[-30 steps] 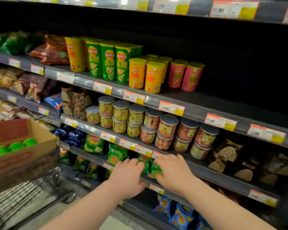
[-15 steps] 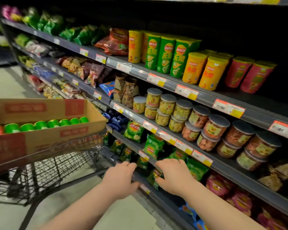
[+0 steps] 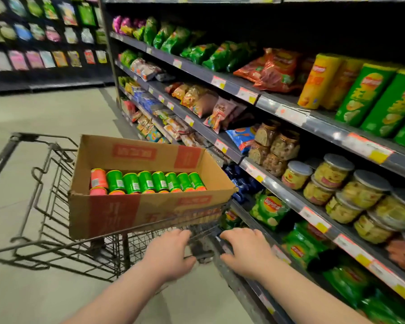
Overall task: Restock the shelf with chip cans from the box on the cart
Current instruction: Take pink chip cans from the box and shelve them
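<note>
A cardboard box [image 3: 150, 213] sits on the wire cart [image 3: 56, 230] at centre left. Inside lie several green chip cans [image 3: 145, 181] in a row, with a pink can [image 3: 98, 178] at their left end. Tall yellow and green chip cans [image 3: 365, 94] stand on the upper shelf [image 3: 325, 127] at the right. My left hand [image 3: 168, 253] hovers below the box's near right corner, fingers relaxed, holding nothing. Beside it, my right hand [image 3: 246, 251] is over the edge of the low shelf, fingers spread, also holding nothing.
Jars of snacks [image 3: 337, 183] fill the middle shelf at the right. Green chip bags [image 3: 269, 209] lie on the shelf below, just right of my right hand. Bagged snacks line the shelves farther back. Grey floor [image 3: 45, 113] stretches left of the cart.
My view has swung left, bringing the cart and box to the centre. Both hands have drawn back from the green bags on the low shelf toward the cart.
</note>
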`<control>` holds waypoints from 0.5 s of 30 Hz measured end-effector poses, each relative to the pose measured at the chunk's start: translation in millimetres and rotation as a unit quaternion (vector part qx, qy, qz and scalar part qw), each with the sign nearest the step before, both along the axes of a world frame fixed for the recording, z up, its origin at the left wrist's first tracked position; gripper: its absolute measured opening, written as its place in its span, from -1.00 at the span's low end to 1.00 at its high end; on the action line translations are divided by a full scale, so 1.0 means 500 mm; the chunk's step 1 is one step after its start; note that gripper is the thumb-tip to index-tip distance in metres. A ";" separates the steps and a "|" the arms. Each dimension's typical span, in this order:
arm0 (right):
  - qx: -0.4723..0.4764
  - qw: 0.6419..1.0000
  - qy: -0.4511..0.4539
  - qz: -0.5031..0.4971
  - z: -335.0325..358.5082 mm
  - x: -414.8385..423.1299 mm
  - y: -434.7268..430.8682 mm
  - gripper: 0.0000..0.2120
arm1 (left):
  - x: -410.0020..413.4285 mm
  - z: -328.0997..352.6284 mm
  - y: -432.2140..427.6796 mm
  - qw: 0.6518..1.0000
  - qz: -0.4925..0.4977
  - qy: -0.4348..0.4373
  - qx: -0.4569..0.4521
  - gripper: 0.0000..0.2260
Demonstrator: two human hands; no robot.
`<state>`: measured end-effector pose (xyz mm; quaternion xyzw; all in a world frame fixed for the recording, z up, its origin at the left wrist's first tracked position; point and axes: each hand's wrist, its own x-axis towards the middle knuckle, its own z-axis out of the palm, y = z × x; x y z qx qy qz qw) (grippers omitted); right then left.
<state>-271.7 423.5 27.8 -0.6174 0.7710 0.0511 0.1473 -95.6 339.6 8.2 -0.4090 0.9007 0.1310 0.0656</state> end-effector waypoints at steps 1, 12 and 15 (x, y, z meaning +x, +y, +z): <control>0.002 1.000 -0.004 0.006 -0.004 0.014 -0.024 -0.56 | 0.018 -0.002 -0.022 1.000 0.007 0.000 0.000 -0.48; 0.026 0.998 -0.010 0.064 -0.022 0.109 -0.223 -0.53 | 0.129 -0.007 -0.165 0.997 0.074 0.013 0.006 -0.47; 0.019 0.996 -0.023 0.081 -0.021 0.120 -0.278 -0.51 | 0.146 0.004 -0.203 0.995 0.094 0.018 -0.005 -0.47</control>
